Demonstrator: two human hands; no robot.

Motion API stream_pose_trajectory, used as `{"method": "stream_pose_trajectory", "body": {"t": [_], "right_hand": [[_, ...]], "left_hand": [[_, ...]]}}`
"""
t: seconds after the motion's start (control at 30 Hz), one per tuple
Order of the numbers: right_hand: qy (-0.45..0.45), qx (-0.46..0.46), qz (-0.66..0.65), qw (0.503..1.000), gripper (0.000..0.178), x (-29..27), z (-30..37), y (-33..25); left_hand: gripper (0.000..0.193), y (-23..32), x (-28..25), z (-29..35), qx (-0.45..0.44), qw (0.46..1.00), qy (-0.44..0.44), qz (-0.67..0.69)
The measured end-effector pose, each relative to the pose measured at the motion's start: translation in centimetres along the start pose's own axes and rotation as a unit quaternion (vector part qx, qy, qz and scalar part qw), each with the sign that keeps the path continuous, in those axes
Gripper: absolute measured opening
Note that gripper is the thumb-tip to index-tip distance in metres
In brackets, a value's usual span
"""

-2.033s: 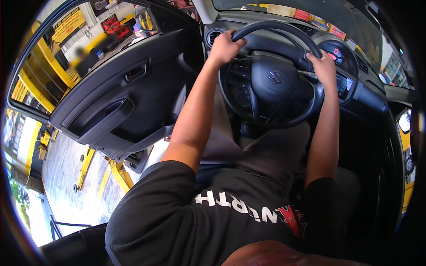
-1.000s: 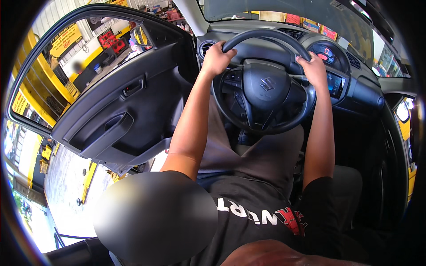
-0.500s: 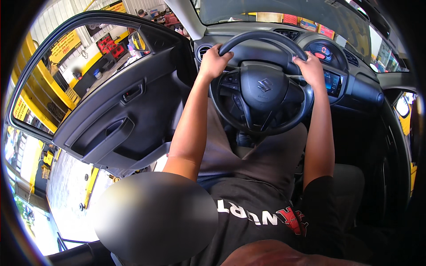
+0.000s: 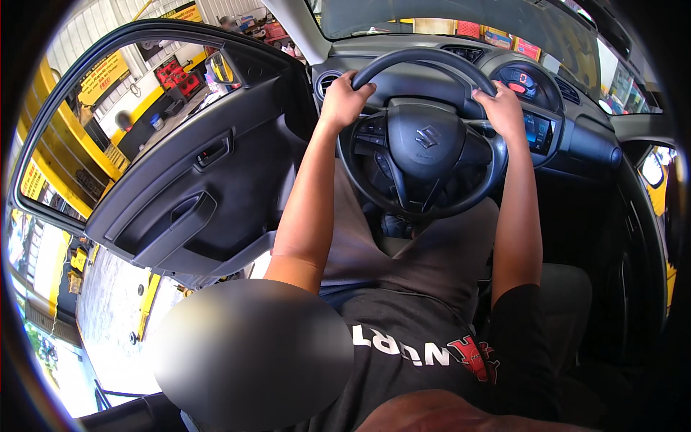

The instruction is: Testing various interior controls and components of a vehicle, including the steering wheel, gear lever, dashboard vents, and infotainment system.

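Observation:
Both my arms reach forward to a black steering wheel (image 4: 426,209). My left hand (image 4: 345,101) is closed round the upper left of its rim, thumb resting on the inner side. Round the upper right of the rim, my right hand (image 4: 502,111) is closed in the same way. The wheel's hub (image 4: 426,139) sits between my forearms, with a control pad (image 4: 373,129) on its left spoke. Behind the wheel are the dashboard (image 4: 417,90) and a lit instrument dial (image 4: 523,82). The fingertips are hidden behind the rim.
The driver's door (image 4: 194,180) stands open on my left. A display screen (image 4: 540,133) glows right of the wheel. Outside are a yellow post (image 4: 79,133), a workbench with a red tool case (image 4: 176,79), and a yellow jack-like tool (image 4: 147,302) on the floor. A raised hood (image 4: 461,20) shows through the windshield.
Almost nothing differs. The view has shifted very slightly, and both hands keep their hold on the wheel at the same places.

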State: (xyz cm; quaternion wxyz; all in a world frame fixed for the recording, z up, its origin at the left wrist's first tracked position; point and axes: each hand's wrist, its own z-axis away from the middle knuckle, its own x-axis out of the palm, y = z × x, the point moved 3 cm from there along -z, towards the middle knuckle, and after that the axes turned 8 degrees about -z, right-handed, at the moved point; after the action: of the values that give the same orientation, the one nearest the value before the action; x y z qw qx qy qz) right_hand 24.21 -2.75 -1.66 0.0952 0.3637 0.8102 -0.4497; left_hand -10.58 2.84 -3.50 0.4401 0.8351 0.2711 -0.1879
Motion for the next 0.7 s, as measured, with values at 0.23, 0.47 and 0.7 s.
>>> {"method": "stream_pose_trajectory", "body": {"t": [0.23,0.47,0.7], "right_hand": [[-0.003,0.006,-0.002,1.0,0.044,-0.1,0.2,-0.2],[-0.007,0.018,-0.009,1.0,0.043,-0.2,0.5,-0.8],[-0.001,0.032,0.001,0.999,0.043,-0.4,0.5,-0.8]], "left_hand": [[0.05,0.2,0.0,0.1,-0.008,1.0,-0.005,0.005],[0.05,0.0,0.0,0.1,0.007,1.0,0.001,-0.002],[0.049,0.4,0.0,0.1,-0.009,1.0,-0.009,0.003]]}}
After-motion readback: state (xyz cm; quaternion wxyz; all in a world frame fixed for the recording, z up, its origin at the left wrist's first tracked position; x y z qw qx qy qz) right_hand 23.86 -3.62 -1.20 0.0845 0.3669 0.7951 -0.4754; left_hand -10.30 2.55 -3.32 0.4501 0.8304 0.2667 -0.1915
